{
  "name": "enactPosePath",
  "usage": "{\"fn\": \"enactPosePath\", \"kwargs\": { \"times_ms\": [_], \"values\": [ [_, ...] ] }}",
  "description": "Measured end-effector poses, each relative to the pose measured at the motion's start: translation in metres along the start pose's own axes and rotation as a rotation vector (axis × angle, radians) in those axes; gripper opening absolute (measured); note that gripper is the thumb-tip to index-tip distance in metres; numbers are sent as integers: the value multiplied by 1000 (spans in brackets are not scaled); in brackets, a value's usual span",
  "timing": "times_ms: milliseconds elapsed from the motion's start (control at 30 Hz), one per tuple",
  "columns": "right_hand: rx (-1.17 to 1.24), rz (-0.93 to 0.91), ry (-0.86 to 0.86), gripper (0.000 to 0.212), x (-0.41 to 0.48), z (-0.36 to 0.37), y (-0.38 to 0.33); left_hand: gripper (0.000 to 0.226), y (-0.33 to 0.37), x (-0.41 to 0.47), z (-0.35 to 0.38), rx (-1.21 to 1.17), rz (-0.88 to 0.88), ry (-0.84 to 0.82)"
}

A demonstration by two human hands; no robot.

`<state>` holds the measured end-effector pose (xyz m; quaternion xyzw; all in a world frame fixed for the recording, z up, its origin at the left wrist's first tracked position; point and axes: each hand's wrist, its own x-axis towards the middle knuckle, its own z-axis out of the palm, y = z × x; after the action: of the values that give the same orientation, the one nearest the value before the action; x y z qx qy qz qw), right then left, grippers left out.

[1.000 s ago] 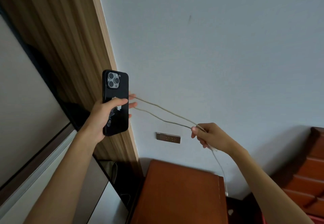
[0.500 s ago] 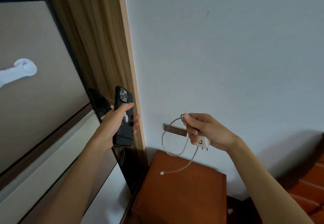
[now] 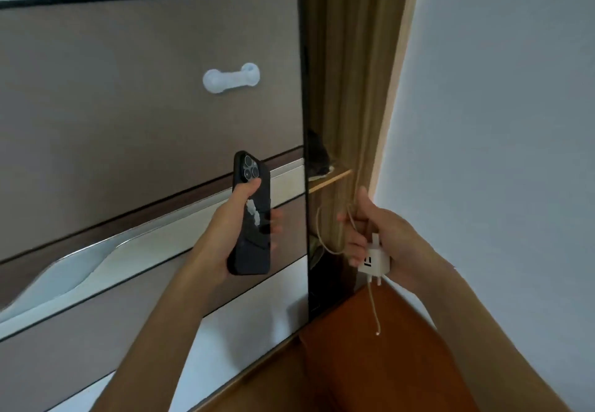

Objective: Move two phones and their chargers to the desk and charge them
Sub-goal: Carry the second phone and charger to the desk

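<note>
My left hand (image 3: 235,218) grips a black phone (image 3: 252,218) upright, its camera cluster at the top and its back facing me. My right hand (image 3: 376,234) holds a white charger plug (image 3: 373,258) with its prongs pointing down. The beige cable (image 3: 325,237) loops out from between my fingers, and its free end (image 3: 377,332) dangles below the plug, above the brown nightstand. Only one phone and one charger are in view.
A wardrobe with brown and white panels (image 3: 128,105) and a white handle (image 3: 231,78) fills the left. A narrow wooden shelf recess (image 3: 341,121) stands beside the grey wall (image 3: 499,121). A brown nightstand (image 3: 380,363) lies below my right hand.
The view has swung left, from the wall to the wardrobe. The stretched cable was gathered into my right hand together with the plug. Both hands have come closer together.
</note>
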<state>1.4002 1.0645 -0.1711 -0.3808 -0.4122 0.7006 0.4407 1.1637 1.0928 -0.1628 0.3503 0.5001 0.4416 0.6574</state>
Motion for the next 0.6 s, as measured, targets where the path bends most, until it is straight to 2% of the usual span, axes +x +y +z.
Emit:
{"fn": "enactPosePath", "kwargs": {
  "times_ms": [167, 400, 600],
  "values": [
    [2, 85, -264, 52, 22, 53, 22, 52, -5, -64, -60, -98, 118, 275],
    [-1, 226, -542, 49, 38, 154, 61, 64, -24, -168, -141, -171, 258, 638],
    [-128, 208, -780, 47, 30, 257, 104, 63, -46, -262, -201, -187, 280, 915]
  ]
}}
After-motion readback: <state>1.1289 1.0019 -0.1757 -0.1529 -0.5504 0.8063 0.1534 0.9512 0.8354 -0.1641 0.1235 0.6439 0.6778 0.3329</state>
